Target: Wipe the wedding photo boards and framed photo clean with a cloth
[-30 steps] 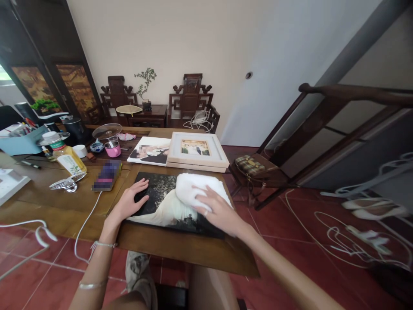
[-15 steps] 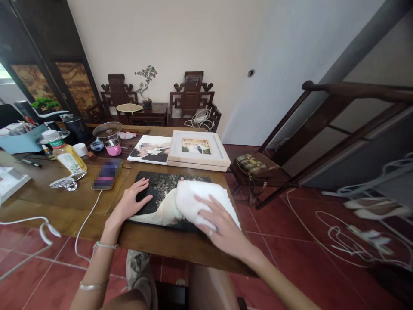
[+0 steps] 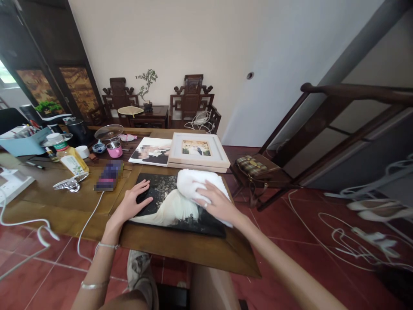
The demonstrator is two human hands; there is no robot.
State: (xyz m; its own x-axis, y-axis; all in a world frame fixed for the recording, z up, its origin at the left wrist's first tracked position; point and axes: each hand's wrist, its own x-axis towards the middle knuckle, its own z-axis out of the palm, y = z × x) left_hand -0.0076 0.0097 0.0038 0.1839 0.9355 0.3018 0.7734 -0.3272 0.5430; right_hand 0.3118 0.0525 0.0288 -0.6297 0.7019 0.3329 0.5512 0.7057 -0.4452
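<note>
A dark photo panel (image 3: 167, 209) showing a white dress lies flat near the front edge of the wooden table (image 3: 61, 202). My left hand (image 3: 132, 202) rests flat on its left part, fingers spread. My right hand (image 3: 214, 202) presses a folded white cloth (image 3: 196, 183) onto the panel's upper right part, fingers curled over the cloth.
Behind the panel lie a white-framed picture (image 3: 198, 150) and an unframed print (image 3: 150, 150). To the left are a phone (image 3: 109, 175) with a white cable, a bottle (image 3: 69, 158), a pink cup (image 3: 114, 149) and a clip. A stair rail (image 3: 338, 92) and cables are at right.
My right hand slid the cloth toward the panel's lower right corner, then back up to its upper right part. My left hand stayed put on the panel.
</note>
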